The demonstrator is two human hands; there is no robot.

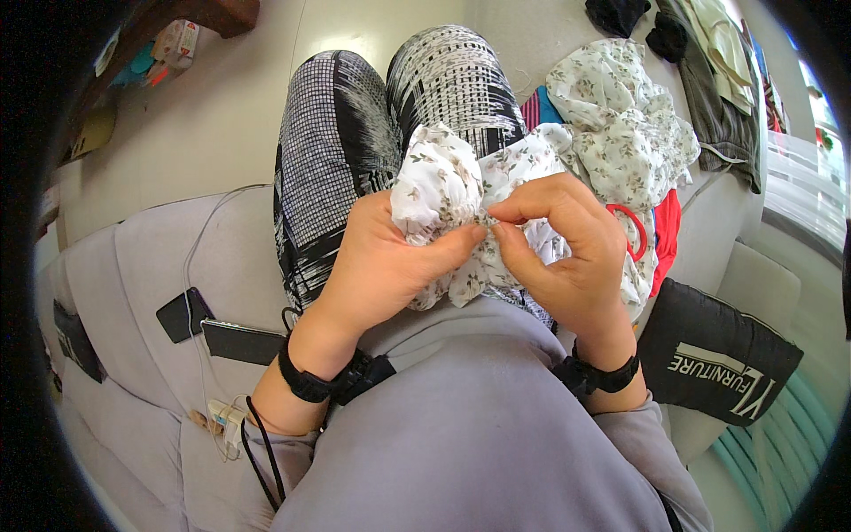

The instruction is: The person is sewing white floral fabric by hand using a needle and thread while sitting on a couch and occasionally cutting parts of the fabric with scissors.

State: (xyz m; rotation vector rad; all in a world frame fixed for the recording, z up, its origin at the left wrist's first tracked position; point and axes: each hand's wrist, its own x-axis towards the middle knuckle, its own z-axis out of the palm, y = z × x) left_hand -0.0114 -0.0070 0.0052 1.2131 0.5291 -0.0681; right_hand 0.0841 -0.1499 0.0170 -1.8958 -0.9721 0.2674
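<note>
White cloth with a small floral print [442,173] lies gathered over my lap. My left hand [392,259] grips a bunched part of it, the thumb pressing on top near the gathers. At the same spot, the thumb and forefinger of my right hand [565,246] pinch at the cloth, their tips almost touching my left thumb. Whether a needle or thread is between those fingertips is too small to tell. More of the floral cloth [618,126] is heaped to the right, beyond my right hand. A red loop [638,229], perhaps a scissors handle, shows beside my right wrist.
Left of me on the grey sofa [153,246] lie a dark phone [183,316], another dark flat device [243,341], a white cable and a power strip [227,415]. A black cushion [718,352] with lettering sits to the right. Folded trousers [715,100] lie at the upper right.
</note>
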